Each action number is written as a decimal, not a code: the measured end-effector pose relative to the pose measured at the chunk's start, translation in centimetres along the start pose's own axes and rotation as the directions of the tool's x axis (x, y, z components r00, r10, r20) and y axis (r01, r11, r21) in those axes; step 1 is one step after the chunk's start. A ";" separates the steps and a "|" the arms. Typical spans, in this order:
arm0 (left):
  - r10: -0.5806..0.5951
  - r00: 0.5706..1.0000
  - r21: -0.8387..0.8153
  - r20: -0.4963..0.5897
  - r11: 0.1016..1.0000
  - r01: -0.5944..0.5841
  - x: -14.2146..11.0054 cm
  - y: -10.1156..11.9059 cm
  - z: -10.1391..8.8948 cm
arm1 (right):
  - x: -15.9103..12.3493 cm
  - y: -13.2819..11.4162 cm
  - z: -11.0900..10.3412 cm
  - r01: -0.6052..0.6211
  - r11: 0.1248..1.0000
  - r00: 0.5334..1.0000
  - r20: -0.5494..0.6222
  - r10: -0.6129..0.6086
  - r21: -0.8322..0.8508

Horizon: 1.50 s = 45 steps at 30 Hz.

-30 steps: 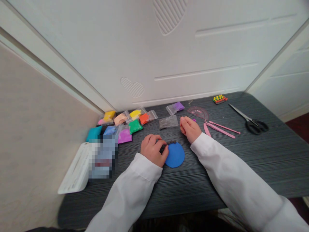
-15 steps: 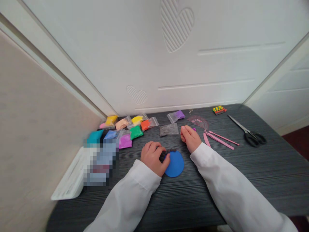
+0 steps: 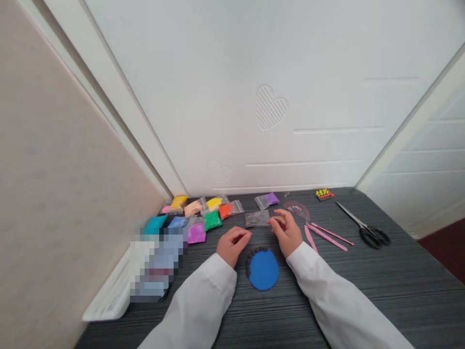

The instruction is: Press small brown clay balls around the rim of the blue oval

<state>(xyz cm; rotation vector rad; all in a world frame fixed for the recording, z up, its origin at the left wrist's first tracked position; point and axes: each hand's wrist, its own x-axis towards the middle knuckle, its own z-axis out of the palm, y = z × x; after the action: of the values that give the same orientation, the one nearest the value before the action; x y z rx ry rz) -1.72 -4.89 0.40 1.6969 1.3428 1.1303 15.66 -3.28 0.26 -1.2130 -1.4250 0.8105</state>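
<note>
A flat blue clay disc (image 3: 264,271) lies on the dark table, with small black clay balls (image 3: 250,259) in a row along its upper left rim. Up and to the left of the disc is my left hand (image 3: 233,245), thumb and fingertips pinched together; anything between them is too small to make out. My right hand (image 3: 287,233) hovers above right of the disc, fingers curled and the index finger loosely bent toward the thumb. What it may hold is hidden. A clear bag with dark grey contents (image 3: 256,219) lies between and beyond the hands.
Bags of coloured clay, including green (image 3: 212,220) and magenta (image 3: 196,233), lie back left near a white tray (image 3: 109,291). Pink tools (image 3: 329,237), a protractor (image 3: 298,209), black-handled scissors (image 3: 374,236) and a small yellow-and-red piece (image 3: 324,195) lie right. A white panel stands behind.
My left hand has lifted off the black balls and drawn up to the left, into a pinch. My right hand has loosened from a fist. The view has tilted upward.
</note>
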 end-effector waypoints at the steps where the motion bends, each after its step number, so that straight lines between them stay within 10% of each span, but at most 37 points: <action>1: -0.004 1.000 -0.024 0.009 1.000 0.004 0.3 -0.1 0.1 | -0.3 -0.2 0.0 0.004 1.000 1.000 0.001 -0.004 -0.008; 23: -0.170 0.978 -0.509 0.122 0.835 0.209 2.5 -3.2 1.1 | -2.0 -1.1 1.0 0.272 0.911 0.960 0.159 -0.232 -0.309; 34: -0.244 0.956 -0.647 0.161 0.706 0.289 2.6 -1.9 0.9 | -8.0 -1.7 -6.9 0.315 0.653 0.942 0.312 -0.125 -0.689; 45: -0.246 0.948 -0.680 0.200 0.662 0.315 2.7 -1.7 0.7 | -11.6 -2.5 -8.9 0.296 0.458 0.940 0.340 0.013 -0.838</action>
<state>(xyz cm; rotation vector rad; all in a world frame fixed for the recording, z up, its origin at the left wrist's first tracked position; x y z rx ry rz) -1.50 -1.87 -0.75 0.9162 0.8850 1.1593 22.89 -16.19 1.34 -1.7361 -2.3270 0.0321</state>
